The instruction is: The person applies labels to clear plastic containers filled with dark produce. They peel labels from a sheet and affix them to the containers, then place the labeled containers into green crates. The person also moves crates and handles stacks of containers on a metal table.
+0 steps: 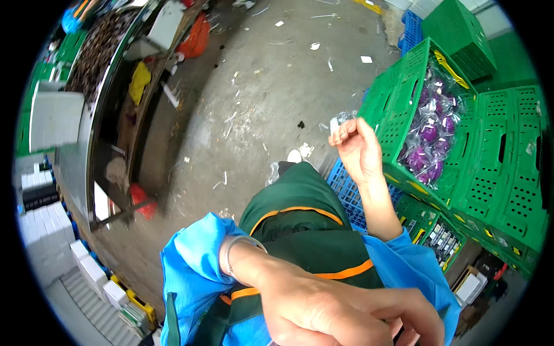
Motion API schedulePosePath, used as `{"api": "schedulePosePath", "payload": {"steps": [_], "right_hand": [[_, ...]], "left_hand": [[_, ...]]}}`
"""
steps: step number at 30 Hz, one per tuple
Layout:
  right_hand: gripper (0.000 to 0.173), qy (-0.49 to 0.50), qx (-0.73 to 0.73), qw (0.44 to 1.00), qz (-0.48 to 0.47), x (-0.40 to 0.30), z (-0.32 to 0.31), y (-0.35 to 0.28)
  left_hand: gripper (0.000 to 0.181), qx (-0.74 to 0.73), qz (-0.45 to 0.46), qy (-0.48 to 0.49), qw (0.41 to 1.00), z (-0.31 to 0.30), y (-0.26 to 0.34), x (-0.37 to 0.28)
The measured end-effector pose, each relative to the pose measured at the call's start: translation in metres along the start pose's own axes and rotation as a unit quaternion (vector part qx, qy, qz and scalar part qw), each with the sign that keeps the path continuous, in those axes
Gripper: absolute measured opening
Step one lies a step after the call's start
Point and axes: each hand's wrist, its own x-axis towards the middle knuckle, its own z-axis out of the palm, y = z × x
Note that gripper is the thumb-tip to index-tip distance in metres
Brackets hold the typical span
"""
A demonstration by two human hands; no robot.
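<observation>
Close below the camera, my left hand (320, 307) reaches across my body with bent fingers. A silver-coloured bangle (231, 259) circles its wrist. The lower picture edge cuts this hand off, so whether anything is in its fingers is hidden. My right hand (361, 149) is raised beside a green plastic crate (389, 112), its fingers loosely curled and the visible palm bare. Clear plastic with a white piece (339, 121) appears just beyond the fingertips; contact is unclear. Inside the crate lie several purple vegetables (428, 134) wrapped in clear film.
More green crates (484, 142) stand at the right, and a blue pallet (350, 194) lies under my right forearm. A metal-edged table (97, 86) at the left bears a heap of dark produce (104, 47). White foam boxes (45, 227) are stacked at lower left. Scraps litter the concrete floor (259, 95).
</observation>
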Motion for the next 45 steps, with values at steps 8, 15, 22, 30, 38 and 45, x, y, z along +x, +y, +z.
{"api": "schedulePosePath", "payload": {"steps": [8, 15, 22, 30, 38, 45], "right_hand": [[0.032, -0.042, -0.132, 0.989, -0.055, 0.185, 0.095, -0.089], [0.026, 0.44, -0.181, 0.877, -0.059, 0.308, -0.135, -0.131], [0.021, 0.55, -0.158, 0.776, 0.266, 0.157, -0.234, -0.065], [0.015, 0.314, -0.378, 0.86, 0.134, 0.616, -0.225, -0.219], [0.019, 0.013, -0.362, 0.932, -0.013, 0.93, 0.05, -0.361], [0.015, 0.014, -0.453, 0.888, -0.076, 1.071, 0.07, -0.48]], "left_hand": [[0.02, 0.46, -0.035, 0.304, 0.834, -0.187, 0.174, 0.094], [0.009, 0.564, 0.321, 0.401, 0.647, -0.306, 0.386, 0.16], [0.01, 0.599, 0.323, 0.199, 0.705, -0.389, 0.456, 0.311], [0.023, 0.555, 0.146, 0.049, 0.818, -0.518, 0.355, 0.487], [0.025, 0.535, 0.171, -0.041, 0.826, -0.634, 0.41, 0.709], [0.015, 0.192, -0.166, -0.214, 0.943, -0.777, 0.468, 0.858]]}}
